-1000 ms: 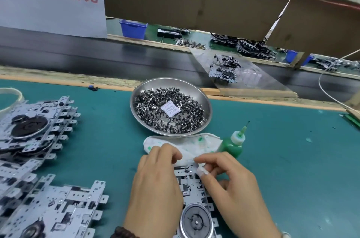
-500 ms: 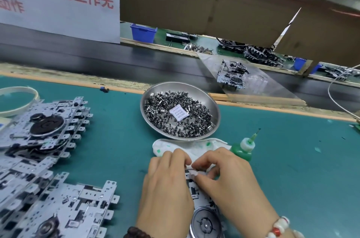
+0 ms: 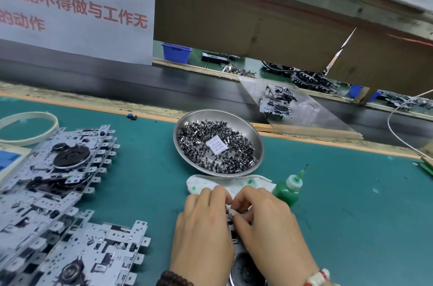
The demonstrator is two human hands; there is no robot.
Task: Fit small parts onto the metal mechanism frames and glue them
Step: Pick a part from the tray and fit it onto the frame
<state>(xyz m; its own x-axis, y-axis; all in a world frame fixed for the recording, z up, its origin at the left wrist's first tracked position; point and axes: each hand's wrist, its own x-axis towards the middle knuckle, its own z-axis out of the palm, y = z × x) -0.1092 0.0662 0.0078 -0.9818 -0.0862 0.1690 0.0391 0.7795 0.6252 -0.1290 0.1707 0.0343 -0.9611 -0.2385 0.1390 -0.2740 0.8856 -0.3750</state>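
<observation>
Both hands, the left hand (image 3: 203, 227) and right hand (image 3: 267, 224), had drawn closer, fingers curled over the near frame (image 3: 230, 227), apparently seating a part; the glue bottle (image 3: 287, 188) stood untouched just right.

A worker's two bare hands, the left hand (image 3: 203, 234) and the right hand (image 3: 269, 227), seen from a head-worn camera. The left wrist carries a bracelet of dark brown round beads (image 3: 172, 279), just below the left hand at the picture's lower edge. The right wrist carries a bracelet of pale, whitish beads (image 3: 319, 278) with one red bead set among them, just below the right hand. No sleeves show on either forearm; the fingers (image 3: 219, 193) wear no rings or gloves.
</observation>
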